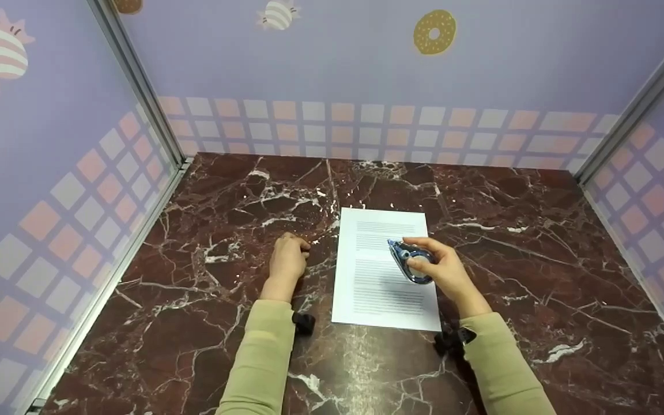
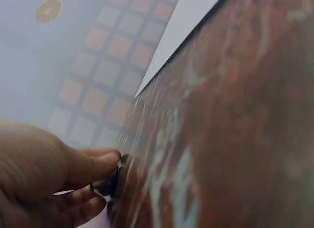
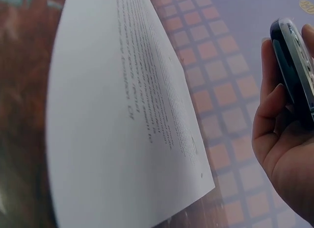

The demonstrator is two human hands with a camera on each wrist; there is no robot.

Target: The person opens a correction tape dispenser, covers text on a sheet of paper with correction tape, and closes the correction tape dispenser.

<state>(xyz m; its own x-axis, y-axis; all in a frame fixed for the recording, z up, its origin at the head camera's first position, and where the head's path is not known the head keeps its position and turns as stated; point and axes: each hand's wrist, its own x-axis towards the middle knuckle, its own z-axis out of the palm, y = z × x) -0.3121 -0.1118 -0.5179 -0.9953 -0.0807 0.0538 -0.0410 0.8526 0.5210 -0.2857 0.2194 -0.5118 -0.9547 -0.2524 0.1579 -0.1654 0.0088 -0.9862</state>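
Note:
My right hand grips a blue correction tape dispenser above a sheet of printed paper. The dispenser's narrow tip points up and to the left. In the right wrist view the dispenser stands on edge between fingers and thumb, apart from the paper. My left hand is down at the table, left of the sheet. In the left wrist view its thumb and fingers pinch a small dark, shiny piece low by the table surface; its exact kind is hard to make out.
The table has a dark red marbled top with white veins. Purple panels with pink and white squares close it in at the back and both sides. Metal posts stand at the back corners.

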